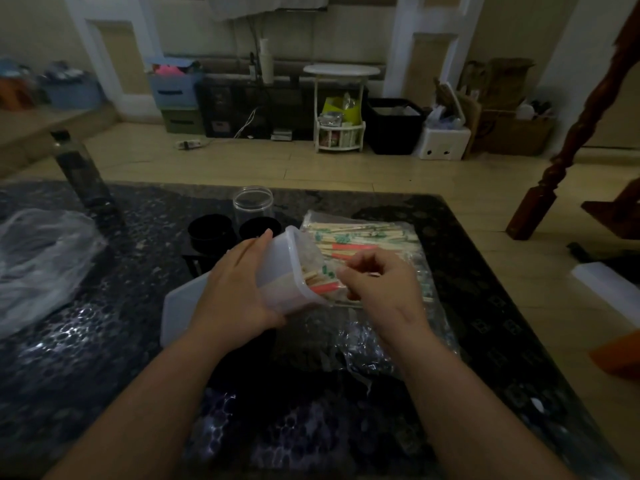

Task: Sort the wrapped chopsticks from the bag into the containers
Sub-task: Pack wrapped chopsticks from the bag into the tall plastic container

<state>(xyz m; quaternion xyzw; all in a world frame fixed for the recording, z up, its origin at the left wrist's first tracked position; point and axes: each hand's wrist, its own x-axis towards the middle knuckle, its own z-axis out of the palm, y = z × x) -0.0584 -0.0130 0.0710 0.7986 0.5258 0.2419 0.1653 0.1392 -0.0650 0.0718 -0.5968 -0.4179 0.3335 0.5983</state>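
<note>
My left hand [239, 289] grips a translucent white plastic container [289, 271], tipped on its side with its mouth facing right. Wrapped chopsticks [320, 280] with orange and green print stick out of that mouth. My right hand [377, 284] has its fingers curled at the container's mouth, pinching the ends of those chopsticks. Behind both hands lies a clear plastic bag [363, 237] full of wrapped chopsticks, flat on the dark table [104, 341].
Two black round containers [209, 230] [259, 226] and a clear jar [252, 202] stand behind the left hand. A white lid [183, 306] lies under the left wrist. A crumpled clear bag [41, 258] sits at far left, a dark bottle [79, 171] behind it.
</note>
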